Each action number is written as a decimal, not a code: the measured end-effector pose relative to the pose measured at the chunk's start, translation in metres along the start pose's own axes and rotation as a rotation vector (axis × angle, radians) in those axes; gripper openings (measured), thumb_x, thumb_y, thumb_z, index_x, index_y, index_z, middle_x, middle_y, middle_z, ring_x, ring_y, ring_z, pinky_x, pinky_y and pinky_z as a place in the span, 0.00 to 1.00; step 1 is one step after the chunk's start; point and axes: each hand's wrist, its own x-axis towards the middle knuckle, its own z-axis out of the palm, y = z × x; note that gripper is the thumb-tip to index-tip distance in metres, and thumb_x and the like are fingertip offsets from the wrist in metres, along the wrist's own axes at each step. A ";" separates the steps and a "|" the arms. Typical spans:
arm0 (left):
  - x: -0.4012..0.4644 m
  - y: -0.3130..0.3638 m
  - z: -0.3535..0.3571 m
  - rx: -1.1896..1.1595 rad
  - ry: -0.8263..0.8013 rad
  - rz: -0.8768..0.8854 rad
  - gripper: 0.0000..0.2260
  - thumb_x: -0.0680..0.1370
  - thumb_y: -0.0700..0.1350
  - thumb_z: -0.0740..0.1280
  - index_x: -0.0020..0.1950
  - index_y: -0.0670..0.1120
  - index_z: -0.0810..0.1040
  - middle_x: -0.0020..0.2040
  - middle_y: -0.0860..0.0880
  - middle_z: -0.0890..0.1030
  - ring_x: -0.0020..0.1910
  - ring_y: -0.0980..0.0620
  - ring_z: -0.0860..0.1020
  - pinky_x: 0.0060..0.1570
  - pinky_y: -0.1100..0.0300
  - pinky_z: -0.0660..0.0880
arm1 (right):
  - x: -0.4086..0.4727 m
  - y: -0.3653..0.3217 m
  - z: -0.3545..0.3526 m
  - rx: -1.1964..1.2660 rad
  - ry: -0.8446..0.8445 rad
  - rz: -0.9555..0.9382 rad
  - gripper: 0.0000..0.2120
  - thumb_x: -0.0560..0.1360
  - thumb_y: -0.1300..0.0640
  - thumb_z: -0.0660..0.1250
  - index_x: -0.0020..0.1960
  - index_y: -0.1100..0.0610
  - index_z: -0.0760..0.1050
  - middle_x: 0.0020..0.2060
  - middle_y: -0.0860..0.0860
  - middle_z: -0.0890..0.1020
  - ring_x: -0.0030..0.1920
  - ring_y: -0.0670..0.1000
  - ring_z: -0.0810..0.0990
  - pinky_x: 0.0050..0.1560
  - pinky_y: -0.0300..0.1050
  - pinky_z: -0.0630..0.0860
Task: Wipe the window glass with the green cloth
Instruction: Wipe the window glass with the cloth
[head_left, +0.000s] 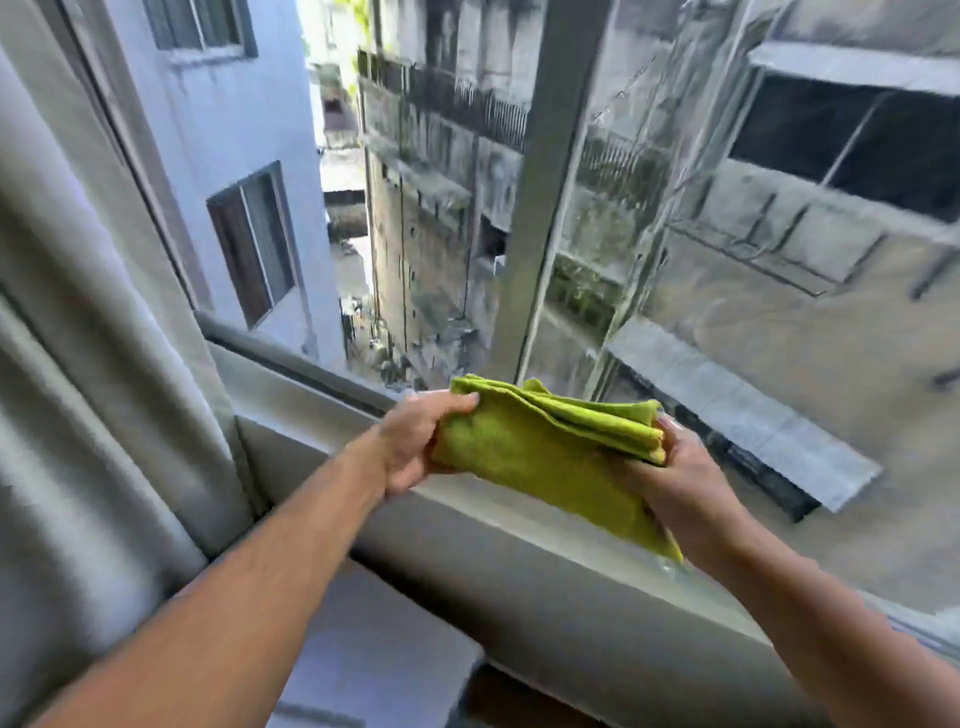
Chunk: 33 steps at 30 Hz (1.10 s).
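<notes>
A folded green cloth (540, 447) is held between both hands, just above the window sill (519, 551). My left hand (415, 441) pinches its left edge with the thumb on top. My right hand (675, 483) grips the right end, where several folded layers stack up. The window glass (753, 260) rises behind the cloth on the right, streaked and hazy, with buildings showing through it. The cloth is not touching the glass.
A grey vertical frame bar (535, 197) divides the hazy pane from the left part of the window (415, 234), where the view outside looks sharper. A grey curtain (104, 364) hangs at the left. The sill runs diagonally from mid-left to lower right.
</notes>
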 end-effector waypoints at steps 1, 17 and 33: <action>0.002 0.031 0.037 0.068 -0.046 0.052 0.11 0.80 0.41 0.60 0.52 0.42 0.82 0.42 0.45 0.88 0.38 0.50 0.86 0.35 0.55 0.84 | -0.008 -0.026 -0.033 -0.020 0.078 -0.098 0.12 0.63 0.60 0.74 0.45 0.52 0.80 0.35 0.45 0.86 0.36 0.42 0.83 0.37 0.38 0.81; -0.016 0.296 0.350 0.616 0.103 1.190 0.12 0.72 0.40 0.77 0.53 0.37 0.83 0.50 0.38 0.86 0.47 0.40 0.86 0.45 0.40 0.84 | 0.017 -0.247 -0.281 -1.457 1.247 -1.030 0.28 0.76 0.53 0.64 0.74 0.59 0.66 0.69 0.64 0.76 0.66 0.64 0.73 0.66 0.59 0.69; 0.030 0.393 0.356 1.566 0.810 1.890 0.28 0.84 0.60 0.46 0.82 0.53 0.58 0.83 0.43 0.56 0.82 0.40 0.55 0.79 0.38 0.51 | -0.001 -0.297 -0.335 -1.461 1.192 -0.637 0.29 0.73 0.48 0.61 0.74 0.54 0.70 0.68 0.66 0.76 0.59 0.71 0.79 0.56 0.64 0.81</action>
